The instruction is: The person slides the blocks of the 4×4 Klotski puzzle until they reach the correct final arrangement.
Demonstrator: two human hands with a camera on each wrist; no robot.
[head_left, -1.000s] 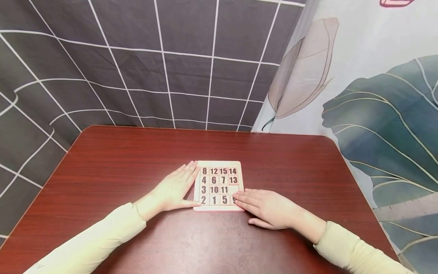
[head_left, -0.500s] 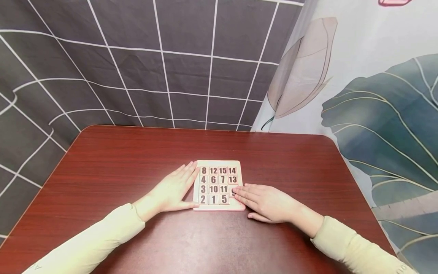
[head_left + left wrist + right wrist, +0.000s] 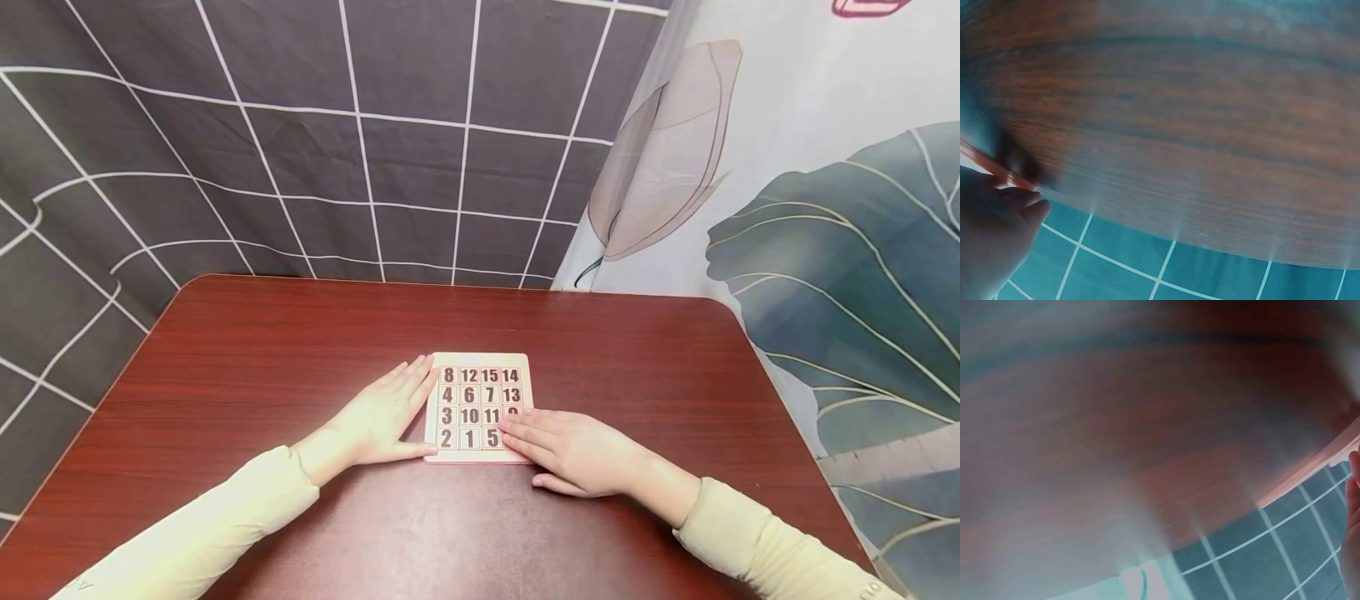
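Roughly midway between left and right edges of the tabletop (image 3: 337,321), number board (image 3: 469,406) lies flat. Left hand (image 3: 375,419): fingers straight, thumb spread, along board's left side. Right hand (image 3: 581,452): fingers straight, tips over its near right corner. Neither grasps anything.

The table (image 3: 315,333) looked like smooth, glossy wood. The dark curtain (image 3: 288,154) at eleven o'clock was of matt cloth.

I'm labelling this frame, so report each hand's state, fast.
Left hand: open, touching the left edge of the number sliding puzzle.
Right hand: open, straight fingers over its lower-right corner.
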